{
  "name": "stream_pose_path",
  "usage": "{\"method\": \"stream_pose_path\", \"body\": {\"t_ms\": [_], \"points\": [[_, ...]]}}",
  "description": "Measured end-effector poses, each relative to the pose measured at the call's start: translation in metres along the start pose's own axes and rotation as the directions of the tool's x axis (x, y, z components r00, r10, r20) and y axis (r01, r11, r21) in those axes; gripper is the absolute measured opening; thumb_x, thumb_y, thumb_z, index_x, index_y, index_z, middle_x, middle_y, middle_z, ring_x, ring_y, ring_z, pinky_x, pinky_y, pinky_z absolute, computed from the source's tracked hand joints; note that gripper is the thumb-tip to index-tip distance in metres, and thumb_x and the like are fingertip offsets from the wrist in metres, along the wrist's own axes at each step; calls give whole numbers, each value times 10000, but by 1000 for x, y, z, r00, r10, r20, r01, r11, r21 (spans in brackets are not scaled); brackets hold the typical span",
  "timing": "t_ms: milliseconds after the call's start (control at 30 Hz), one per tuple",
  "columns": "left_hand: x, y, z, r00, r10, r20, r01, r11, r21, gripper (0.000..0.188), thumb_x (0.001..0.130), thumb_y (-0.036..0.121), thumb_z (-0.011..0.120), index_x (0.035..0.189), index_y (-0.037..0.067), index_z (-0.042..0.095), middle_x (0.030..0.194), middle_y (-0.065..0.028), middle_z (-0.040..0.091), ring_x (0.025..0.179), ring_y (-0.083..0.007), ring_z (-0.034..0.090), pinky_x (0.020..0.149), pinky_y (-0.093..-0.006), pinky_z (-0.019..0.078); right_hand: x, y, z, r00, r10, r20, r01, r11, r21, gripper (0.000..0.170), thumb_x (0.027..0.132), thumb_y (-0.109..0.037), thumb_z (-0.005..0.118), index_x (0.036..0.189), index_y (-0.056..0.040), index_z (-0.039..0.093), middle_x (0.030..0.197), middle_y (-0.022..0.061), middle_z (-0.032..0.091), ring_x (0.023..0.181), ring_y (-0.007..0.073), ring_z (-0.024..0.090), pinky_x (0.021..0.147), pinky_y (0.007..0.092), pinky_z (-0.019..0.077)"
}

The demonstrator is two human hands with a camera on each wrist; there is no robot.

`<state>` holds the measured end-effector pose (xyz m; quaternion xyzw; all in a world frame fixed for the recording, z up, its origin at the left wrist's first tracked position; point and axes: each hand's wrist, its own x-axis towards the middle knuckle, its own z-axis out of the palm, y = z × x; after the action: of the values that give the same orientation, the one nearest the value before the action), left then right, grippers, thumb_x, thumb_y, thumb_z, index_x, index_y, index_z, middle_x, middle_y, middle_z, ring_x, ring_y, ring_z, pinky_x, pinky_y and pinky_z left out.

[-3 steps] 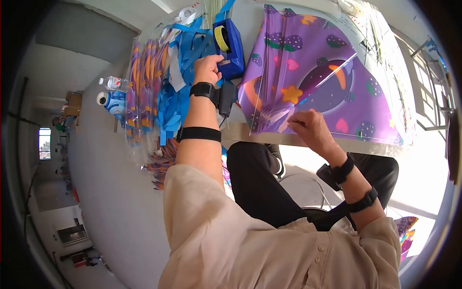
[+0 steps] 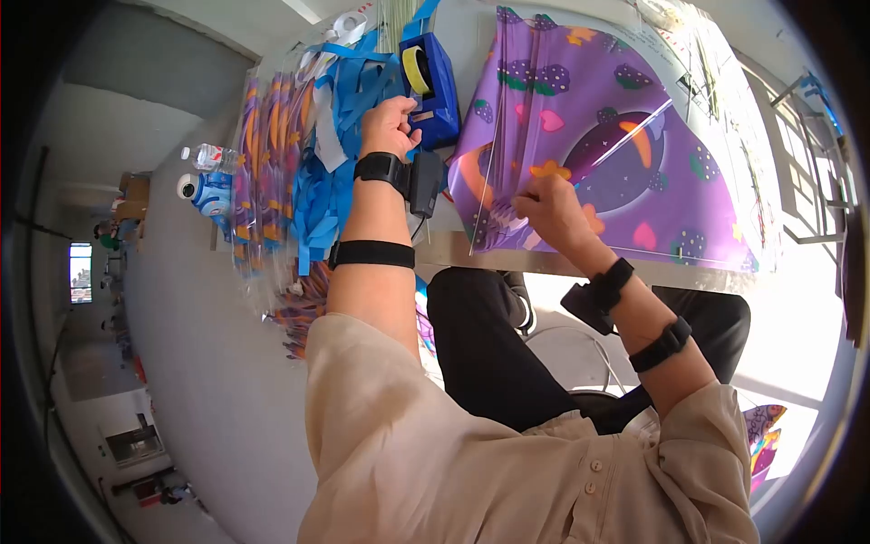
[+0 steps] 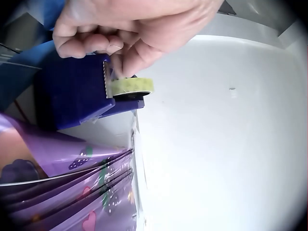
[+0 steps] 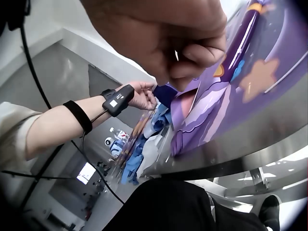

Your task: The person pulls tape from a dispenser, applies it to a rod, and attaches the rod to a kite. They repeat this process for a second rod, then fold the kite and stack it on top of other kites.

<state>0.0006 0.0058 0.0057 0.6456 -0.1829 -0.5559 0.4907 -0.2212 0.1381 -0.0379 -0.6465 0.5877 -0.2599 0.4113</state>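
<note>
My left hand (image 2: pixel 388 129) is at the cutter end of a blue tape dispenser (image 2: pixel 441 118), which holds a yellowish roll of tape (image 3: pixel 134 85). In the left wrist view its thumb and forefinger pinch the tape's end just by the toothed blade (image 3: pixel 107 79). A purple printed sheet (image 2: pixel 702 204) with strawberries, stars and hearts lies on the table, its left part gathered into narrow pleats (image 2: pixel 517 100). Over the near edge of these pleats is my right hand (image 2: pixel 559 216), fingers curled and thumb against them. Nothing shows between its fingertips in the right wrist view.
Left of the dispenser lie blue strips (image 2: pixel 322 208) and long bundles of folded printed sheets (image 2: pixel 263 154) in clear wrap. A clear bottle (image 2: pixel 210 159) and a blue-and-white container (image 2: pixel 213 195) stand beyond them. Thin pale sticks (image 2: pixel 396 20) lie at the back.
My right hand has moved left and a little away from my body, over the pleated part of the sheet. The left hand stays by the dispenser, barely shifted.
</note>
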Motion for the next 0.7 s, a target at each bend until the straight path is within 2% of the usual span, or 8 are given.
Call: {"method": "stream_pose_path", "body": {"t_ms": [67, 133, 233, 433, 533, 567, 633, 700], "points": [[-8, 4, 10, 997, 61, -55, -55, 993, 109, 62, 725, 70, 662, 709, 59, 604, 542, 20, 375, 500, -102, 334, 627, -357, 411, 28, -8, 18, 998, -34, -52, 31, 997, -73, 172, 728, -148, 582, 818, -37, 678, 864, 176, 654, 817, 362, 626, 739, 398, 508], [-7, 6, 8, 995, 75, -59, -66, 989, 134, 58, 721, 66, 661, 713, 56, 605, 544, 21, 375, 500, -102, 335, 626, -364, 416, 44, -26, 36, 978, 133, -162, -157, 977, -143, 241, 749, -206, 620, 816, 24, 647, 799, 204, 644, 803, 352, 632, 721, 398, 502], [-8, 5, 11, 995, 84, -53, -75, 987, 145, 57, 715, 63, 661, 718, 50, 606, 545, 22, 373, 499, -103, 336, 629, -386, 430, 59, -39, 44, 967, 245, -77, -256, 929, -267, 243, 775, -188, 583, 930, -11, 642, 954, 200, 645, 916, 365, 618, 779, 416, 501], [-5, 1, 11, 995, 96, -32, -94, 993, 66, 60, 710, 55, 658, 720, 32, 603, 545, 18, 370, 497, -108, 334, 650, -424, 456, 63, -34, 51, 906, 384, -178, -402, 912, -76, 178, 756, -140, 569, 831, -2, 653, 846, 189, 662, 851, 326, 650, 737, 375, 517], [-2, 3, 8, 998, 68, -17, -67, 997, 49, 62, 711, 64, 660, 717, 42, 603, 546, 21, 373, 498, -107, 337, 644, -406, 451, 62, -32, 45, 948, 318, -25, -295, 904, 311, 148, 725, -130, 567, 705, -5, 643, 674, 151, 649, 724, 289, 666, 662, 359, 515], [-2, 4, 6, 996, 86, 0, -85, 992, 94, 66, 708, 74, 664, 710, 52, 602, 547, 22, 378, 504, -106, 346, 621, -382, 436, 55, -31, 44, 948, 318, -22, -296, 904, 309, 148, 725, -130, 567, 705, -5, 643, 674, 151, 649, 724, 289, 666, 662, 359, 515], [-5, 5, 4, 995, 101, 18, -103, 985, 137, 71, 705, 84, 669, 702, 63, 601, 547, 23, 382, 509, -104, 355, 598, -358, 422, 29, -30, 44, 998, 52, 45, -66, 910, 409, 147, 730, -119, 610, 681, 19, 592, 603, 67, 590, 544, 104, 550, 497, 235, 421], [-10, 5, 2, 987, 152, 54, -159, 971, 180, 81, 694, 105, 681, 693, 80, 604, 570, 30, 410, 529, -95, 380, 548, -308, 369, -8, -33, 37, 985, -2, 170, -70, 906, 417, 151, 762, -92, 586, 651, 8, 561, 587, 38, 571, 526, 89, 522, 476, 225, 393]]}}
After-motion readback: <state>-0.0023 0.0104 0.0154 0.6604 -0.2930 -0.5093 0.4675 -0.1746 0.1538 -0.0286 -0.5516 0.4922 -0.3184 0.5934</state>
